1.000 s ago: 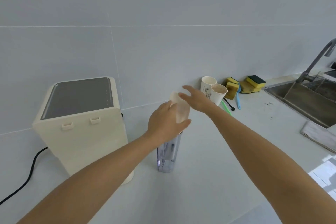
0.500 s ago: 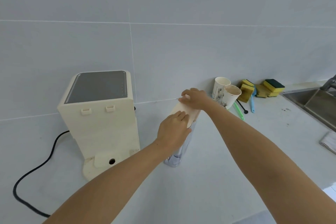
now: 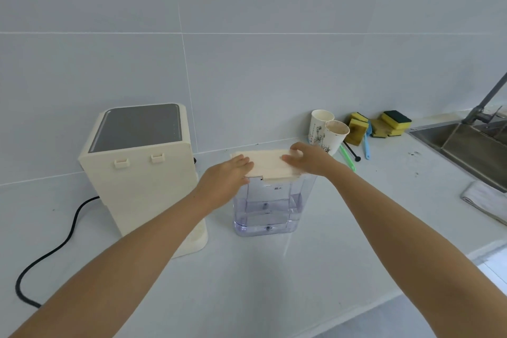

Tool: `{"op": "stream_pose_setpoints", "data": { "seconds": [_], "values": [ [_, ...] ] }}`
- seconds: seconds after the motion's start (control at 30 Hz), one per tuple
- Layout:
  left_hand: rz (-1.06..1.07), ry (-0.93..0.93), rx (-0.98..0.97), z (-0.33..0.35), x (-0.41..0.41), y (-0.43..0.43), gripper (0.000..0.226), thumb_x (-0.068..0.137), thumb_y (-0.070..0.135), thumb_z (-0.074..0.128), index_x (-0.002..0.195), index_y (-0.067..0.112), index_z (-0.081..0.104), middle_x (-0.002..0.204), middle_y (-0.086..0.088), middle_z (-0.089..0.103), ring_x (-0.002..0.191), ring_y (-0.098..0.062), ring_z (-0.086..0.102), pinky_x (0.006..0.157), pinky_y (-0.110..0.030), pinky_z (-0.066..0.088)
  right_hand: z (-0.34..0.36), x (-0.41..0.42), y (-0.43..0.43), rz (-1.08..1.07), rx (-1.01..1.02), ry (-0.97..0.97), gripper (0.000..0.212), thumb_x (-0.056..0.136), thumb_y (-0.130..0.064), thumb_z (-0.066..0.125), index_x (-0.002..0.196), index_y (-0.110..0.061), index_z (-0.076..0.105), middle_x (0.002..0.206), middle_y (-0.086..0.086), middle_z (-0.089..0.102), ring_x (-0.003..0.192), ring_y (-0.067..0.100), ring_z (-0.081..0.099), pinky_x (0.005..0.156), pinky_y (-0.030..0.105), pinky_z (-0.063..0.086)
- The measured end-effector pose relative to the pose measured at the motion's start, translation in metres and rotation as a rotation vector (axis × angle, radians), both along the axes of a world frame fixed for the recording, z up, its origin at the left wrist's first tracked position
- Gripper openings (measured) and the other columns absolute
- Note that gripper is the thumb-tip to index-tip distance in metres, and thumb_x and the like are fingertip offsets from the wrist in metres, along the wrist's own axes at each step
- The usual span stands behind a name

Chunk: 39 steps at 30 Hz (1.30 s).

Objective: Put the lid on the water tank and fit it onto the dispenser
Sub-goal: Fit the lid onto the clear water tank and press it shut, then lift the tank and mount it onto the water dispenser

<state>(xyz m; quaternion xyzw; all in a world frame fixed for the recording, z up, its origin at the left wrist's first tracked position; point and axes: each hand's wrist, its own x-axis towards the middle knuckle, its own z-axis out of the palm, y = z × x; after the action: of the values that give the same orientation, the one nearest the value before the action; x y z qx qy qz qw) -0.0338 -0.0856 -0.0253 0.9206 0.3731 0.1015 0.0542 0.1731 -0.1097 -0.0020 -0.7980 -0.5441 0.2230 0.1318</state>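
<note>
A clear water tank (image 3: 267, 207) with some water in it stands upright on the white counter, just right of the cream dispenser (image 3: 142, 173). A cream lid (image 3: 267, 163) lies flat across the tank's top. My left hand (image 3: 223, 181) rests on the lid's left end with its fingers spread over it. Over the lid's right end lies my right hand (image 3: 311, 159), pressing down. The dispenser's back, with two small hooks, faces me, and its base step at the lower right is partly hidden by my left forearm.
Two paper cups (image 3: 329, 134) stand behind the tank, with sponges (image 3: 384, 126), a blue brush and a green stick beside them. A steel sink (image 3: 466, 151) and tap are at the right; a folded cloth (image 3: 485, 200) lies by it. A black cord (image 3: 55, 250) trails left.
The tank has turned so its broad side faces me. The lid, held tilted above it a second ago, now lies flat on top, with both hands on its ends.
</note>
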Motion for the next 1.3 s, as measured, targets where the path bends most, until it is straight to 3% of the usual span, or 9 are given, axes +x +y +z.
{"op": "stream_pose_setpoints", "data": {
  "seconds": [0.13, 0.37, 0.43, 0.57, 0.67, 0.77, 0.9, 1.17, 1.3],
  "values": [
    [-0.001, -0.057, -0.09, -0.002, -0.011, 0.014, 0.046, 0.095, 0.022, 0.045, 0.14, 0.015, 0.037, 0.153, -0.002, 0.03, 0.143, -0.01, 0.022, 0.114, -0.023, 0.019, -0.007, 0.002, -0.017, -0.024, 0.007, 0.024, 0.058, 0.084, -0.053, 0.047, 0.135, -0.027, 0.039, 0.135, 0.015, 0.047, 0.126, 0.027, 0.041, 0.097, 0.039, 0.041],
    [-0.007, -0.15, -0.151, -0.005, -0.012, 0.016, 0.049, 0.092, 0.021, 0.052, 0.138, 0.009, 0.04, 0.152, -0.006, 0.031, 0.142, -0.014, 0.027, 0.115, -0.024, 0.019, -0.017, 0.0, -0.041, -0.025, 0.03, -0.047, 0.052, 0.089, -0.049, 0.039, 0.136, -0.026, 0.035, 0.114, 0.02, 0.049, 0.098, 0.032, 0.05, 0.077, 0.038, 0.045],
    [0.023, -0.212, -0.189, -0.009, -0.012, 0.014, 0.056, 0.088, 0.021, 0.058, 0.139, 0.009, 0.038, 0.153, -0.005, 0.029, 0.141, -0.015, 0.029, 0.115, -0.026, 0.021, -0.017, -0.002, -0.047, -0.037, 0.056, 0.006, 0.06, 0.089, -0.051, 0.039, 0.142, -0.026, 0.027, 0.13, 0.021, 0.042, 0.109, 0.034, 0.049, 0.086, 0.039, 0.044],
    [0.123, -0.363, -0.326, -0.018, -0.012, 0.011, 0.085, 0.08, 0.024, 0.069, 0.147, 0.015, 0.017, 0.157, -0.001, 0.018, 0.143, -0.017, 0.022, 0.115, -0.029, 0.02, -0.022, -0.003, -0.061, -0.073, 0.159, 0.216, 0.088, 0.082, -0.048, 0.056, 0.148, -0.018, 0.006, 0.156, 0.011, 0.011, 0.141, 0.029, 0.023, 0.109, 0.041, 0.028],
    [0.235, -0.387, -0.566, -0.028, -0.01, 0.015, 0.1, 0.075, 0.022, 0.074, 0.148, 0.016, 0.005, 0.156, -0.007, 0.021, 0.143, -0.021, 0.023, 0.114, -0.035, 0.021, -0.032, 0.001, -0.071, -0.077, 0.24, 0.36, 0.107, 0.074, -0.033, 0.072, 0.148, -0.014, -0.003, 0.157, 0.005, 0.013, 0.144, 0.023, 0.017, 0.113, 0.038, 0.022],
    [0.307, -0.413, -0.826, -0.04, -0.007, 0.021, 0.105, 0.073, 0.013, 0.077, 0.148, 0.017, 0.003, 0.154, -0.013, 0.025, 0.139, -0.027, 0.029, 0.112, -0.038, 0.026, -0.047, 0.006, -0.076, -0.118, 0.234, 0.548, 0.118, 0.07, -0.016, 0.077, 0.147, -0.015, -0.013, 0.157, 0.001, 0.016, 0.142, 0.023, 0.023, 0.113, 0.037, 0.026],
    [0.31, -0.373, -0.936, -0.05, -0.001, 0.025, 0.103, 0.071, 0.002, 0.076, 0.147, 0.016, 0.008, 0.153, -0.012, 0.025, 0.139, -0.027, 0.029, 0.11, -0.037, 0.03, -0.073, 0.009, -0.074, -0.18, 0.193, 0.667, 0.123, 0.064, -0.012, 0.081, 0.147, -0.019, -0.01, 0.156, 0.006, 0.019, 0.141, 0.026, 0.027, 0.113, 0.042, 0.032],
    [0.305, -0.335, -0.952, -0.068, 0.01, 0.04, 0.093, 0.067, -0.003, 0.076, 0.141, 0.012, 0.023, 0.144, -0.01, 0.039, 0.133, -0.024, 0.034, 0.106, -0.034, 0.034, -0.11, 0.004, -0.063, -0.254, 0.044, 0.557, 0.09, 0.066, -0.009, 0.079, 0.137, -0.006, 0.024, 0.14, 0.012, 0.041, 0.129, 0.029, 0.039, 0.098, 0.035, 0.037],
    [0.296, -0.333, -0.925, -0.074, 0.014, 0.043, 0.088, 0.066, -0.003, 0.077, 0.139, 0.009, 0.029, 0.138, -0.01, 0.045, 0.119, -0.022, 0.044, 0.092, -0.025, 0.037, -0.111, 0.004, -0.061, -0.255, 0.033, 0.471, 0.065, 0.065, -0.013, 0.081, 0.111, -0.01, 0.035, 0.113, 0.004, 0.043, 0.102, 0.022, 0.042, 0.077, 0.026, 0.037]
  ]
}}
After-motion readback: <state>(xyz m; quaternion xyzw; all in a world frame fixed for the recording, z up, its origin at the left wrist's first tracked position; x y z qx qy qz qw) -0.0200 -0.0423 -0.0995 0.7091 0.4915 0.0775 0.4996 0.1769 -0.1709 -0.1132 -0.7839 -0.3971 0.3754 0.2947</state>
